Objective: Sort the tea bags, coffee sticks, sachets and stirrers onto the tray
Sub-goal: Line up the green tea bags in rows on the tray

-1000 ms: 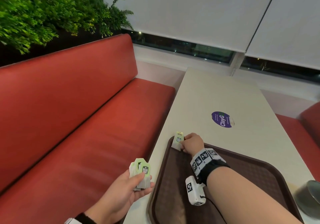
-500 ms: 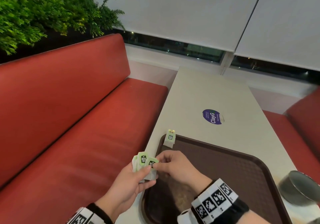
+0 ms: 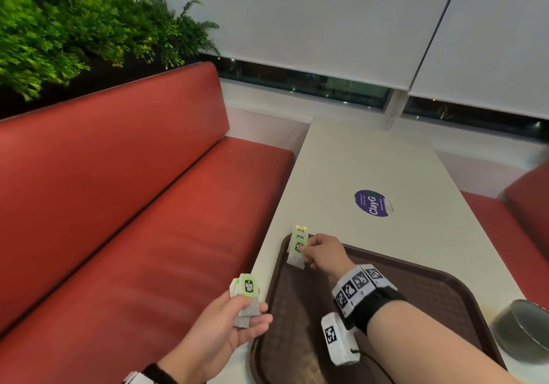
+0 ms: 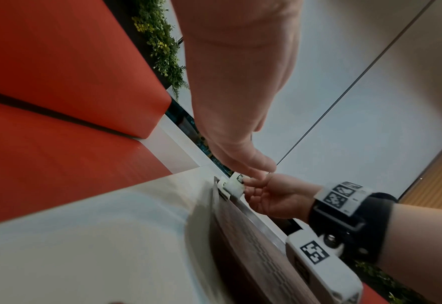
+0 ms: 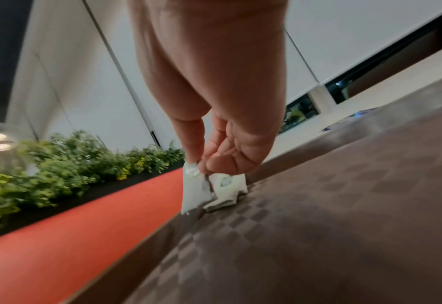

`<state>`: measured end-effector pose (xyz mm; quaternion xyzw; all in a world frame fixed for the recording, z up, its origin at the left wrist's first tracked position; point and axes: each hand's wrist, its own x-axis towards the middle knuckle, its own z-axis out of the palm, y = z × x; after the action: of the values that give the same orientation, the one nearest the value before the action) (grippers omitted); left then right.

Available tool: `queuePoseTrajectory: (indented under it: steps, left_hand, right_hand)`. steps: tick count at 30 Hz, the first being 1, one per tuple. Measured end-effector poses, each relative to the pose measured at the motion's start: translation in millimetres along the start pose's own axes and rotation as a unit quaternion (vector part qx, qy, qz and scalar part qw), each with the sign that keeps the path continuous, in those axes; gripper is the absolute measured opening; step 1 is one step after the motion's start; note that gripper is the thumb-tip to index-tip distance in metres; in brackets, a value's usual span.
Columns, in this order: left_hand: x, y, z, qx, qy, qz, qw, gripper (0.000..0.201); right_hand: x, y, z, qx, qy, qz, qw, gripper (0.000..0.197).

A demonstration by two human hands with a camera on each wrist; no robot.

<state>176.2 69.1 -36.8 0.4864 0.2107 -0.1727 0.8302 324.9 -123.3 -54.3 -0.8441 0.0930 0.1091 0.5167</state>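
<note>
A brown plastic tray (image 3: 430,309) lies on the pale table in front of me. At its far left corner my right hand (image 3: 322,250) pinches a white tea bag with a green tag (image 3: 297,254), low over the tray beside another tea bag (image 3: 300,232) leaning on the rim. The right wrist view shows the pinched tea bag (image 5: 195,193) hanging from thumb and finger next to the lying tea bag (image 5: 224,191). My left hand (image 3: 234,321) is off the tray's left side, over the bench, holding a small stack of tea bags (image 3: 246,300).
A grey metal bowl (image 3: 523,330) sits on the table at the tray's right edge. A purple round sticker (image 3: 372,202) is on the table (image 3: 356,161) beyond the tray. A red bench (image 3: 133,220) runs along the left, with plants behind it.
My right hand took a tea bag from the stack in my left hand, then carried it forward to the tray's far left corner, beside the tea bag placed earlier.
</note>
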Motion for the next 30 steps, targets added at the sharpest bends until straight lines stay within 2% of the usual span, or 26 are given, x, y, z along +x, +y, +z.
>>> queuePoseTrajectory:
  steps: [8, 12, 16, 19, 22, 25, 27, 28, 30]
  left_hand:
    - [-1.8, 0.8, -13.3, -0.022, -0.001, 0.006, 1.0, 0.02]
    - [-3.1, -0.2, -13.8, -0.017, -0.002, 0.013, 1.0, 0.021]
    - [-4.3, -1.2, -11.4, -0.017, -0.005, 0.018, 1.0, 0.02]
    - [-5.5, 0.8, -9.5, -0.018, -0.009, 0.018, 1.0, 0.019]
    - [-6.0, 3.4, -4.8, -0.019, -0.015, 0.014, 1.0, 0.018]
    - [-5.4, 4.5, 2.3, -0.015, -0.024, 0.017, 0.999, 0.018]
    - [-5.1, 4.1, 8.4, -0.005, -0.036, 0.02, 0.999, 0.019]
    - [-4.9, 3.6, 11.8, 0.002, -0.043, 0.02, 0.999, 0.02]
    - [-4.2, 1.9, 18.4, 0.008, -0.053, 0.02, 0.998, 0.021]
  right_hand:
    - [30.2, -3.7, 16.0, -0.075, 0.026, 0.049, 0.996, 0.024]
    - [37.2, -2.5, 17.0, -0.118, 0.065, 0.037, 0.99, 0.023]
    - [34.5, -2.8, 15.6, -0.113, 0.074, 0.042, 0.99, 0.023]
    - [22.6, -7.5, 10.0, -0.146, 0.099, -0.009, 0.984, 0.018]
    - [-10.4, -16.9, 6.5, -0.108, 0.051, -0.086, 0.989, 0.009]
    - [-55.9, -24.7, 7.6, -0.091, -0.079, -0.152, 0.981, 0.007]
    - [-78.9, -21.3, 10.2, -0.069, -0.19, -0.14, 0.969, 0.014]
    - [-87.8, -18.8, 11.8, -0.044, -0.216, -0.126, 0.967, 0.017]
    - [-97.0, -14.3, 14.2, 0.011, -0.192, -0.105, 0.976, 0.02]
